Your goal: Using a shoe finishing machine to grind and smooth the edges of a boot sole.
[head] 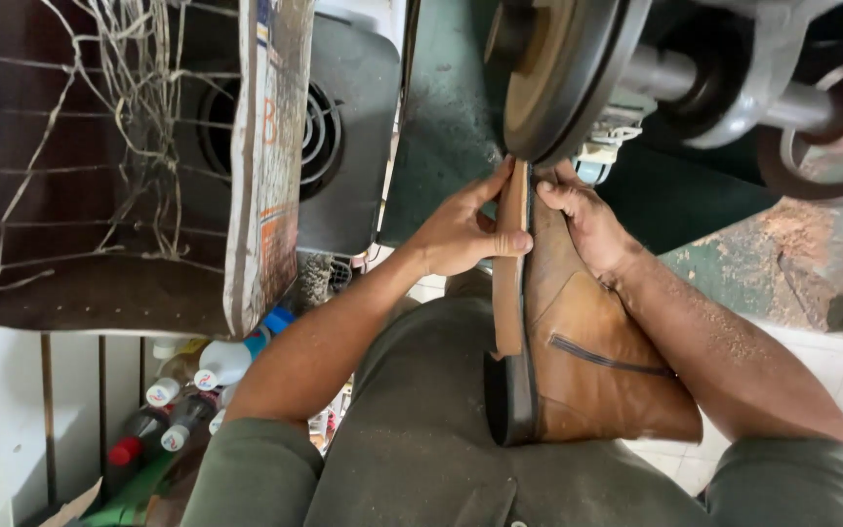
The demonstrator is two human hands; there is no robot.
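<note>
One brown leather boot (587,342), turned on its side with its tan sole (510,263) and dark heel (509,395) facing left, is held toe-up against one spinning grinding wheel (563,73), with the left hand (461,234) clasped on the sole side, thumb across the sole edge, and the right hand (587,220) closed around the upper near the toe. A second, smaller wheel (822,137) sits on the same shaft (675,83) to the right, the green machine body (446,117) is dusted with sawdust, and at lower left about six bottles (197,381) stand by a pale tiled floor (831,366), beside one dark fan grille (319,132)
</note>
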